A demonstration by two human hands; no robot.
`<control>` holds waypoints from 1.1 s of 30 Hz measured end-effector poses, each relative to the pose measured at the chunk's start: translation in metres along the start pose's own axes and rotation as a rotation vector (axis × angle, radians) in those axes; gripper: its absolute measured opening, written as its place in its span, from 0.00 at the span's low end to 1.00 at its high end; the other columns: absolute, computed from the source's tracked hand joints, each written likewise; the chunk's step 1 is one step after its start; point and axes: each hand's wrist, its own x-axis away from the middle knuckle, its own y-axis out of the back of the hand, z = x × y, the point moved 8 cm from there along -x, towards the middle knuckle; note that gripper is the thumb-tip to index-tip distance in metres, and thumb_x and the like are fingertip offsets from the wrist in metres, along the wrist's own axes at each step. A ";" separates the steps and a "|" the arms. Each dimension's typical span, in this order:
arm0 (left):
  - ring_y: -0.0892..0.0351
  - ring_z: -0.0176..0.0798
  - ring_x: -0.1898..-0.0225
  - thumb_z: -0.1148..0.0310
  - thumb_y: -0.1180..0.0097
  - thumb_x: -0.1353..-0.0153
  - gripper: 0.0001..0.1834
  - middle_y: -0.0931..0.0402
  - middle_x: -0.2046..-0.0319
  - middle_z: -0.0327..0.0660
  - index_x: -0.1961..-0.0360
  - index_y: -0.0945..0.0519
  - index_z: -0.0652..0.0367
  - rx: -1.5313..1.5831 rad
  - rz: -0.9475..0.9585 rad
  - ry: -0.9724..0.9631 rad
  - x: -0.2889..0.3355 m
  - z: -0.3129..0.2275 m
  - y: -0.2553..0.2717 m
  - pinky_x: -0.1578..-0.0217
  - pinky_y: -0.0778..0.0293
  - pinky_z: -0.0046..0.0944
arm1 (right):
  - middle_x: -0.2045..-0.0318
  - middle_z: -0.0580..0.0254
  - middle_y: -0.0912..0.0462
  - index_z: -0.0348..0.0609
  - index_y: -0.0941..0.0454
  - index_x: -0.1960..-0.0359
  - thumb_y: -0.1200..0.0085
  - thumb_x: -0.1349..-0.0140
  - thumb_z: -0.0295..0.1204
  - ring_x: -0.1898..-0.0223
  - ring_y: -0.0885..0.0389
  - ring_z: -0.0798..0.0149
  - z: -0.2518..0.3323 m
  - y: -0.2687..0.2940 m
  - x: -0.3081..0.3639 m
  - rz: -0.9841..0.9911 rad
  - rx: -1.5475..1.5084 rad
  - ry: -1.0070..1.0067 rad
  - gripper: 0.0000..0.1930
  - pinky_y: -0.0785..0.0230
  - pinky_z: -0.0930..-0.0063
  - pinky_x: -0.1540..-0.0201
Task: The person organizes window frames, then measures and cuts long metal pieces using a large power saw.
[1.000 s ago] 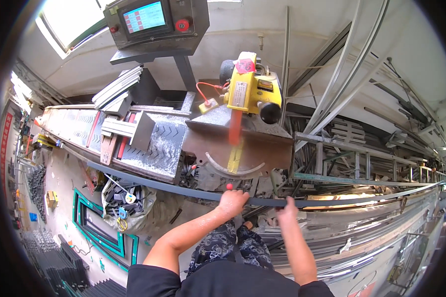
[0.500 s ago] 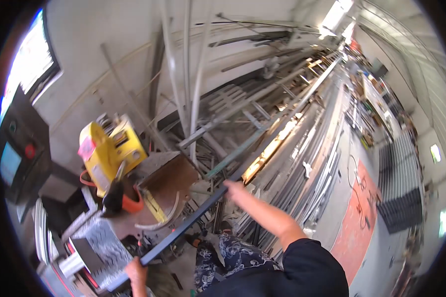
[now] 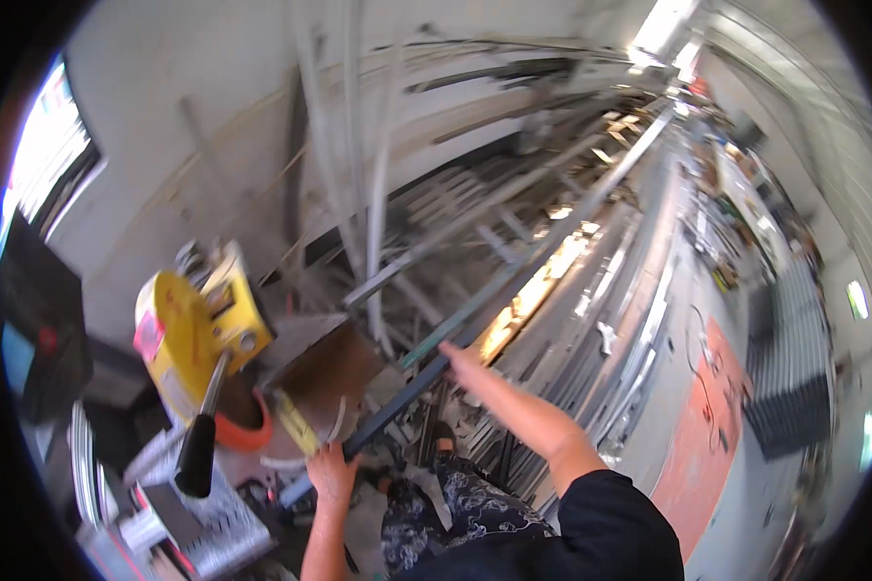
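A long dark metal tube (image 3: 397,408) slants from the lower left toward the far right, passing beside the saw. My left hand (image 3: 333,472) is closed around its near part, and a short end sticks out past that hand. Farther up, my right hand (image 3: 463,367) grips the same tube, the fingers partly hidden. Just left of my left hand stands a yellow cut-off saw (image 3: 179,339) with a black handle (image 3: 198,455) and an orange guard edge (image 3: 247,434). A brown, open-fronted metal guard (image 3: 325,373) sits behind the saw's base.
Long metal profiles (image 3: 591,358) lie piled on the floor to the right. Several pale poles (image 3: 378,232) lean on the wall behind. A dark control box (image 3: 44,329) stands far left, above a grey machine bed (image 3: 228,513). A stack of ribbed panels (image 3: 790,358) stands at right.
My left hand has moved right and up along the tube, away from its near end. My right hand stays in nearly the same place. The view has shifted slightly, with blur.
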 end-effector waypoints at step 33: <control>0.24 0.32 0.74 0.70 0.43 0.43 0.19 0.24 0.75 0.40 0.52 0.31 0.67 1.039 -0.779 0.989 -0.073 0.073 -0.157 0.73 0.28 0.33 | 0.67 0.58 0.27 0.44 0.28 0.66 0.38 0.54 0.36 0.60 0.27 0.54 0.092 -0.111 -0.061 0.659 1.853 1.482 0.16 0.34 0.62 0.58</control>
